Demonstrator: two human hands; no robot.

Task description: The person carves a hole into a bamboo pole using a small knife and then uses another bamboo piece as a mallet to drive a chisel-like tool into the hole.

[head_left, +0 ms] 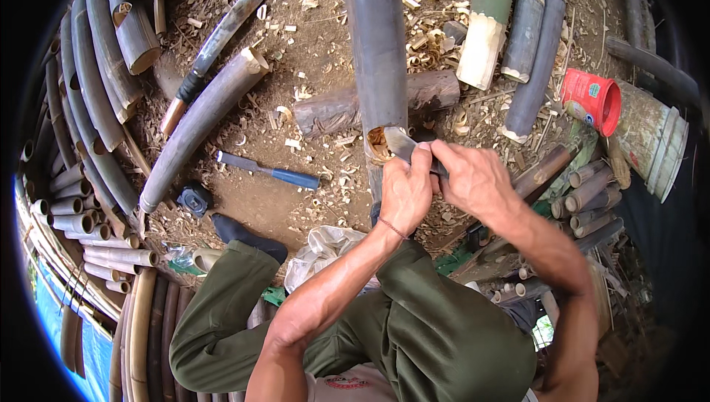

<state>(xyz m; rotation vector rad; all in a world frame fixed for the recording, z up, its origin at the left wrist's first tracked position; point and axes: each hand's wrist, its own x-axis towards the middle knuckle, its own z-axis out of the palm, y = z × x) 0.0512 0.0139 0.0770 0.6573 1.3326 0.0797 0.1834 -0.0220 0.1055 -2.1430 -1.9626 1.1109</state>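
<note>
A thick dark-grey bamboo tube (379, 54) lies lengthwise ahead of me, resting across a short brown log (325, 111). Its near end is cut open, and the orange-brown inside (377, 143) shows. Against that opening sits the broad metal blade of a knife (401, 144). My right hand (472, 180) is closed round the knife, hiding its handle. My left hand (405, 193) is closed beside it, with the thumb pressed on the blade; its other fingers are mostly hidden.
A blue-handled chisel (296, 178) and a black tape measure (195, 199) lie on the ground to the left. Nearby are a loose bamboo pole (203, 125) and a sheathed long blade (222, 36). Bamboo stacks line the left; a red container (608, 106) and pale bucket (665, 150) lie right.
</note>
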